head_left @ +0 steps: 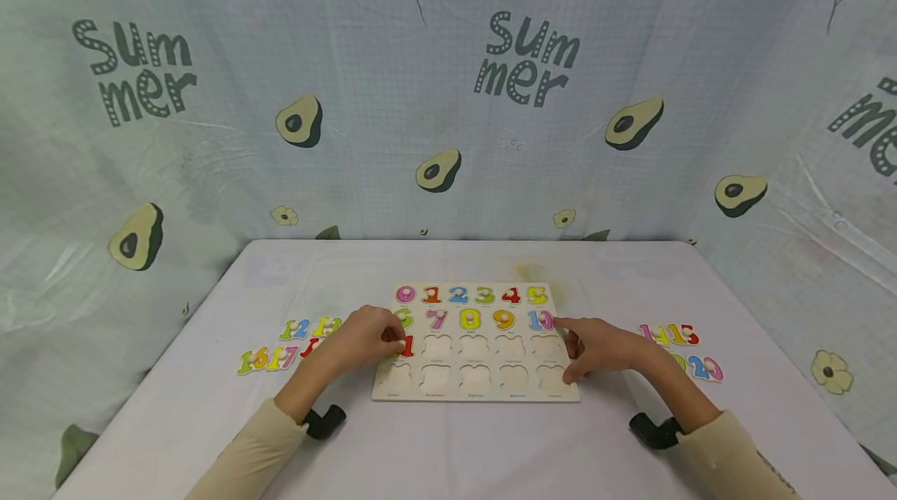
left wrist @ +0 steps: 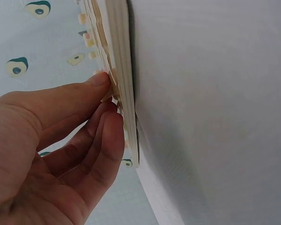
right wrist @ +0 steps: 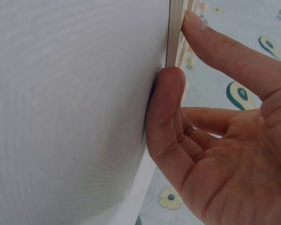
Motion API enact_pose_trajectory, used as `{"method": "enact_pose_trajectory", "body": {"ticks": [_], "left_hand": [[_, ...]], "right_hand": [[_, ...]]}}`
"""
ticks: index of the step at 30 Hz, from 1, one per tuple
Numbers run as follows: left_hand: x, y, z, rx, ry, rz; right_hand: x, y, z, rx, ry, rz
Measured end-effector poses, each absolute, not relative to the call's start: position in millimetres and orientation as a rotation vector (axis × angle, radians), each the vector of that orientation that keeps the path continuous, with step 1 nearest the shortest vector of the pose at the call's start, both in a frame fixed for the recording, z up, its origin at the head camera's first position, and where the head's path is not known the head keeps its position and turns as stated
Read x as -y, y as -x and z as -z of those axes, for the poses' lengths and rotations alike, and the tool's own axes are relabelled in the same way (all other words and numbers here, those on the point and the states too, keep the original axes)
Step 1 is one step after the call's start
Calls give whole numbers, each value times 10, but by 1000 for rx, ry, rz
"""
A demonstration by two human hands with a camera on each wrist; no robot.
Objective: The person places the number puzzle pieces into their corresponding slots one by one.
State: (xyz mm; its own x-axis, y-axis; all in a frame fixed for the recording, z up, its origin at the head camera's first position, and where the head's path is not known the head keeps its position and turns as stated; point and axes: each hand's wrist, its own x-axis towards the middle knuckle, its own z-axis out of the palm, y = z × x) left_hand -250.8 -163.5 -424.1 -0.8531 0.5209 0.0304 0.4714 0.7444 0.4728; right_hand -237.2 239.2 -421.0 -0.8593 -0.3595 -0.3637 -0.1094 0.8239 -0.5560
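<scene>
A wooden number puzzle board (head_left: 457, 362) lies flat on the table, its two upper rows filled with coloured numbers 0 to 10. At its left edge my left hand (head_left: 360, 340) pinches a red number 11 puzzle piece (head_left: 409, 346) over the third row; the fingers hide part of it. In the left wrist view a thin edge of this piece (left wrist: 106, 97) shows between thumb and fingers. My right hand (head_left: 608, 344) holds the board's right side, thumb on the top face and curled fingers against the edge (right wrist: 174, 35) in the right wrist view.
Loose number pieces 12 (head_left: 295, 329), 13 (head_left: 326, 326), 16 (head_left: 253, 360) and 17 (head_left: 283, 357) lie left of the board, with a red one partly hidden by the left arm. Right of it are 14 (head_left: 654, 334), 15 (head_left: 683, 334) and 20 (head_left: 705, 368). A printed curtain surrounds the table.
</scene>
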Motion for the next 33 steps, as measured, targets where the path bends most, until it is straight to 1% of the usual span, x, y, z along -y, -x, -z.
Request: {"method": "enact_pose_trajectory", "body": {"ticks": [33], "left_hand": [[1705,2537,4271,-2758,-803,-817]], "right_hand": [[-2389,2369,4211,-2544,357,726]]}}
